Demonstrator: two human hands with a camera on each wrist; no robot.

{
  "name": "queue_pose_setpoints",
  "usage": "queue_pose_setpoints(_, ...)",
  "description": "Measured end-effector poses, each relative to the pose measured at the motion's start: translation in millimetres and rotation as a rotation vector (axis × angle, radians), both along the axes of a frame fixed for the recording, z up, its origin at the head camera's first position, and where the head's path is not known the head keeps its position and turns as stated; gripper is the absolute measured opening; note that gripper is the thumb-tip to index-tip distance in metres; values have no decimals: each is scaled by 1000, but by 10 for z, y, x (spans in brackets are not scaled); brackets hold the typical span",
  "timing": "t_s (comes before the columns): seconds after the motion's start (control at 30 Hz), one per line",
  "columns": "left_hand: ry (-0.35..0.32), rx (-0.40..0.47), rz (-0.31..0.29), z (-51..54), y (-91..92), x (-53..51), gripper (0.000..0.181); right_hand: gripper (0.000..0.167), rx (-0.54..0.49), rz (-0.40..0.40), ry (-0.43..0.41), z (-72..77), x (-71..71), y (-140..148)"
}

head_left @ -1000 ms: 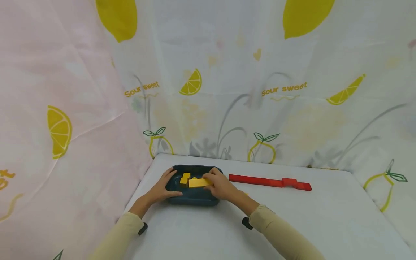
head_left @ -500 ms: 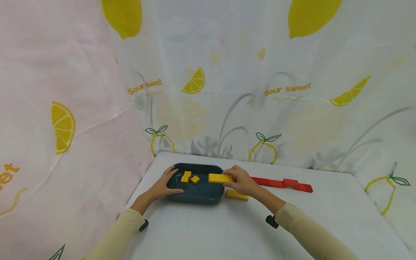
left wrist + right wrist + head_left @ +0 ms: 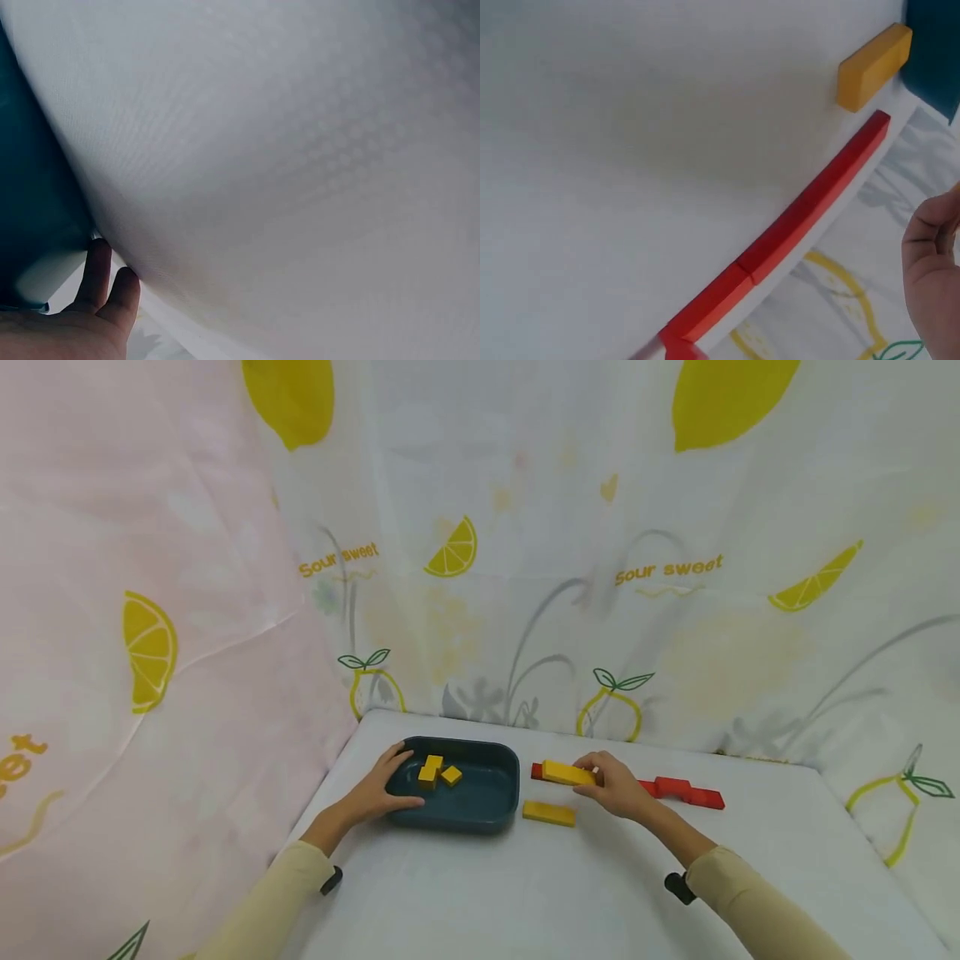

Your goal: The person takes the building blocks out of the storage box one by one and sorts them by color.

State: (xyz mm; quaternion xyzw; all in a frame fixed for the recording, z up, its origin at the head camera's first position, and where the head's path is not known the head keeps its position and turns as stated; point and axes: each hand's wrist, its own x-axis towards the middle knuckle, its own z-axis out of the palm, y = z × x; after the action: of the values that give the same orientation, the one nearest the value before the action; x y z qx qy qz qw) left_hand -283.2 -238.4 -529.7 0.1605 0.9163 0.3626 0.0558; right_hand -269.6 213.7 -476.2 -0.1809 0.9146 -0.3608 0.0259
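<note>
In the head view, my right hand (image 3: 615,787) pinches one end of a long yellow block (image 3: 564,772). The block hangs over the left part of a row of red blocks (image 3: 673,788) and hides some of it. My left hand (image 3: 375,789) holds the left end of a dark teal tray (image 3: 453,825), its thumb at the front rim. Several small yellow blocks (image 3: 427,777) lie inside the tray's left half. Another long yellow block (image 3: 549,813) lies on the table just right of the tray. In the right wrist view, the held block is almost wholly out of frame.
A white cloth covers the table (image 3: 480,893). Behind it hangs a lemon-printed curtain (image 3: 525,610), and a pinkish curtain (image 3: 217,693) closes off the left side. The red row runs close to the table's back edge.
My right hand has lifted the long yellow block out of the tray and carried it right, over the red row. My left hand has stayed at the tray's left end.
</note>
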Motion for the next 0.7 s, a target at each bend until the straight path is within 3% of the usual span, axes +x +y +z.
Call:
queue_pose_setpoints(0.17,5,-3,1,-9,9,-16,103,28,49,-29,-40,-44,41,214)
queue_pose_setpoints(0.43,-4,-7,-7,-44,-8,-6,101,28,91,-90,-81,-271,161,444)
queue_pose_setpoints(0.7,-6,-11,10,-28,0,-10,100,26,88,-80,-118,-415,157,558)
